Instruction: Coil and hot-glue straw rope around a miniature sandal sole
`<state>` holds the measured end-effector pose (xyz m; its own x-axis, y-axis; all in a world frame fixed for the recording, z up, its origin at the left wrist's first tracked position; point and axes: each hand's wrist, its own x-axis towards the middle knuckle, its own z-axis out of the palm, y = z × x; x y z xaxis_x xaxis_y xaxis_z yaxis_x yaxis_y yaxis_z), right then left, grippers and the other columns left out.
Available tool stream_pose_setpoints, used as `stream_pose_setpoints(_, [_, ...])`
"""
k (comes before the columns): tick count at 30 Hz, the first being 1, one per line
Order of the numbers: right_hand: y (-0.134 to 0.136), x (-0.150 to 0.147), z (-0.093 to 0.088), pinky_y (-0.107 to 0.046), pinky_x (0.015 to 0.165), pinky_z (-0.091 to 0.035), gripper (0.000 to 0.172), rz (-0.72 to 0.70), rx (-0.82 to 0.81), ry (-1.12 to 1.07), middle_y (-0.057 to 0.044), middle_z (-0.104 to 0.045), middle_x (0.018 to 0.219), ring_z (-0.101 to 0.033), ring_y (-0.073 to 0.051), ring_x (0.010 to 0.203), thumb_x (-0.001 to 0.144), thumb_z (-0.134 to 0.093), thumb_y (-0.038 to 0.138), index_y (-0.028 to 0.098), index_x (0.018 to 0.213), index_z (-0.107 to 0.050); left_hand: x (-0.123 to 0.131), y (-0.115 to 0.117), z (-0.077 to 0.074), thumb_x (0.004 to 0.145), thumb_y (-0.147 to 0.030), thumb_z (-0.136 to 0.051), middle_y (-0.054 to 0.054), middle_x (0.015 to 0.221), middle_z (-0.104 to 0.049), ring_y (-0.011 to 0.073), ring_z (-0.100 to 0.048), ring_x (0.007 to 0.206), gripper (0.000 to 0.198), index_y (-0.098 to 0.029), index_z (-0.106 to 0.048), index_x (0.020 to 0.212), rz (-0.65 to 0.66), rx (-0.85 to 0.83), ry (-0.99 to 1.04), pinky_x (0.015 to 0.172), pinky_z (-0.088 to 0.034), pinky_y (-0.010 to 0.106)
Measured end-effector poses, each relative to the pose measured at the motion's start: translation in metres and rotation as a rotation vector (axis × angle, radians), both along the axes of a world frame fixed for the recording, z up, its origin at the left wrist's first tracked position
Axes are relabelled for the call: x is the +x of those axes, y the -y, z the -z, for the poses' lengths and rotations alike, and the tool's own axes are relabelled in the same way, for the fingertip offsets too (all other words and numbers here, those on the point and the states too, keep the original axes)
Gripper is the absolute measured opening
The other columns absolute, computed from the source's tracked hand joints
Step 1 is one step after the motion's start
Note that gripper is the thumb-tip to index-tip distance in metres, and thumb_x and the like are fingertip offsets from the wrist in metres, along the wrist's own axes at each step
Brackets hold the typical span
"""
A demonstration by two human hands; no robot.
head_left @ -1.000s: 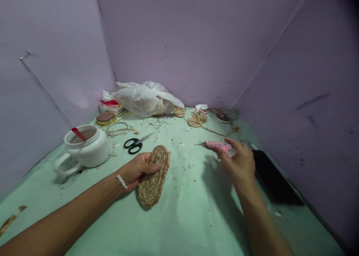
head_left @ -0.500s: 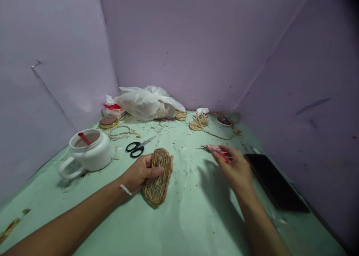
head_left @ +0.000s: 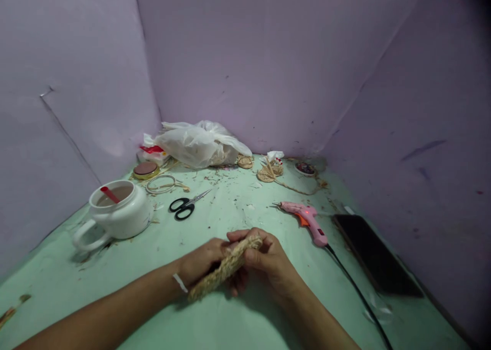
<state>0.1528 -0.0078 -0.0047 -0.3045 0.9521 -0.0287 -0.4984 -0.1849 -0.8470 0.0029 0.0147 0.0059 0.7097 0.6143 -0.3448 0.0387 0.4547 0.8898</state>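
A flat oval piece of coiled, braided straw (head_left: 224,274) is tilted on its edge between my two hands, above the tabletop. My left hand (head_left: 205,260) is closed on its far side, with some fingers hidden behind it. At the upper right end, my right hand (head_left: 270,263) pinches the straw piece between thumb and fingers. To the right a pink glue gun (head_left: 305,214) lies on the table, its small red light lit and its nozzle pointing left. Black-handled scissors (head_left: 187,207) lie beyond my left hand.
A white mug (head_left: 120,214) with a red stick in it stands at left. A black phone (head_left: 378,255) lies at right beside the glue gun's cord (head_left: 356,288). Along the back wall are a plastic bag (head_left: 203,143), a round tin (head_left: 146,169) and small straw pieces (head_left: 265,173).
My right hand has let go of the glue gun, now lying on the table, and come left to the straw piece. The straw piece has turned from flat-facing to edge-on and come nearer.
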Motion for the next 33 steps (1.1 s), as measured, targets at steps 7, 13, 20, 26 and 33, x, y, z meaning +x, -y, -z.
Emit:
stream_pose_setpoints(7, [-0.006, 0.017, -0.008, -0.025, 0.053, -0.045, 0.024, 0.169, -0.066, -0.001, -0.002, -0.065, 0.057, -0.057, -0.013, 0.051, 0.055, -0.081, 0.029, 0.014, 0.067, -0.066, -0.044, -0.055, -0.027, 0.08, -0.026, -0.044, 0.011, 0.092, -0.062, 0.0228, -0.055, 0.087, 0.023, -0.013, -0.059, 0.092, -0.45, 1.115, -0.93, 0.076, -0.04, 0.033])
stream_pose_setpoints(13, [-0.006, 0.019, -0.012, -0.023, 0.049, -0.045, 0.026, 0.185, -0.096, -0.016, -0.002, -0.063, 0.057, -0.056, -0.012, 0.049, 0.056, -0.08, 0.031, 0.012, 0.068, -0.067, -0.052, -0.08, -0.014, 0.073, -0.015, -0.044, 0.017, 0.095, -0.059, 0.0299, -0.058, 0.088, 0.024, -0.012, -0.058, 0.092, -0.124, 1.119, -1.446, 0.07, -0.044, 0.036])
stream_pose_setpoints(20, [-0.006, 0.023, -0.01, -0.023, 0.048, -0.044, 0.03, 0.19, -0.121, -0.023, -0.001, -0.062, 0.058, -0.055, -0.012, 0.051, 0.052, -0.081, 0.03, 0.013, 0.072, -0.068, -0.059, -0.075, -0.017, 0.068, -0.009, -0.042, 0.017, 0.089, -0.06, 0.0316, -0.061, 0.081, 0.028, -0.012, -0.055, 0.092, -0.048, 1.044, -1.577, 0.06, -0.043, 0.036])
stream_pose_setpoints(26, [-0.004, 0.021, -0.012, -0.024, 0.05, -0.045, 0.028, 0.197, -0.125, -0.043, -0.001, -0.062, 0.059, -0.056, -0.012, 0.052, 0.051, -0.081, 0.027, 0.014, 0.07, -0.065, -0.057, -0.071, -0.023, 0.065, -0.008, -0.042, 0.016, 0.093, -0.062, 0.0316, -0.061, 0.083, 0.034, -0.014, -0.053, 0.096, -0.027, 1.037, -1.614, 0.062, -0.042, 0.035])
stream_pose_setpoints(33, [-0.003, 0.024, -0.018, -0.025, 0.054, -0.047, 0.027, 0.317, -0.074, -0.144, -0.003, -0.069, 0.074, -0.059, -0.013, 0.058, 0.05, -0.081, 0.022, 0.017, 0.07, -0.062, -0.053, -0.068, -0.027, 0.064, -0.018, -0.047, 0.005, 0.084, -0.066, 0.0222, -0.061, 0.081, 0.026, -0.02, -0.055, 0.088, -0.363, 0.845, -0.931, 0.069, -0.044, 0.03])
